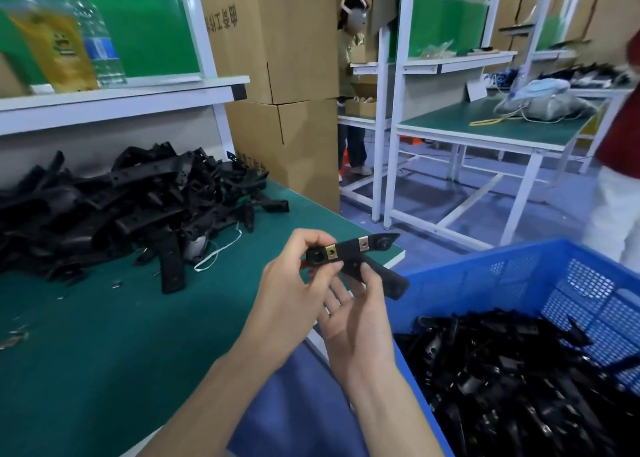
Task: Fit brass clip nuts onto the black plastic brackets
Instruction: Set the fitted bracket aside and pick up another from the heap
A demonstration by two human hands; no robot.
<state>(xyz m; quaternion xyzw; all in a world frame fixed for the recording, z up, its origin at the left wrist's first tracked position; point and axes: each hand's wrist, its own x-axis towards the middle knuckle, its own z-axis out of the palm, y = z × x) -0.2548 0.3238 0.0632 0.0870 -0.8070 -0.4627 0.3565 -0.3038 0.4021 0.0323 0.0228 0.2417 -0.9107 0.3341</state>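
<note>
The carton (242, 24) at 12 o'clock carries dark printed characters turned sideways, too soft to read. The water bottle (97, 41) at 10 o'clock wears a blue label whose writing is illegible. Near centre, the left hand (294, 283) pinches one end of a black bracket (349, 250), its fingers (313, 240) curled tight beside a brass clip nut (331, 251). A second clip nut (363, 243) sits farther along. The right hand (353, 314) clamps the bracket's lower arm, thumb on top and fingers beneath. The bracket hangs above the tabletop (104, 335) near its corner. A pile of brackets (138, 200) lies at 9 o'clock. A blue crate (485, 276) of brackets stands just beside the tabletop edge at 4 o'clock. Open floor lies at 1 o'clock.
</note>
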